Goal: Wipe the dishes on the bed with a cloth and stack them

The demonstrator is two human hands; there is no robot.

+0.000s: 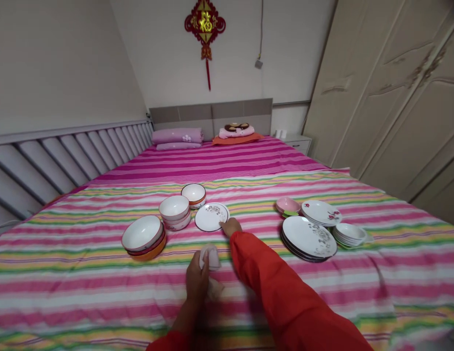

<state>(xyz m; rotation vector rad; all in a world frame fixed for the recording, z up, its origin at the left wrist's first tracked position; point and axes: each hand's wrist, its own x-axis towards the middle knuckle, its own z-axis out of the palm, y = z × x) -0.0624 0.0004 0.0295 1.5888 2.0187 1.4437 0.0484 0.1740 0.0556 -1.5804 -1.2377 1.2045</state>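
My right hand [230, 226], in a red sleeve, reaches forward and pinches the near edge of a small white floral plate [211, 216] lying on the striped bed cover. My left hand [197, 277] rests lower on the cover, closed around a crumpled white cloth [210, 257]. Left of the plate stand a stack of white bowls [174, 211], a white bowl with an orange outside [193, 193], and a wider stack of bowls [143, 236].
To the right lie a stack of large plates [308, 238], a floral plate stack [321, 212], small white dishes [349, 234] and pink bowls [287, 205]. Pillows [177, 136] sit at the headboard. A wardrobe [395, 97] stands at the right.
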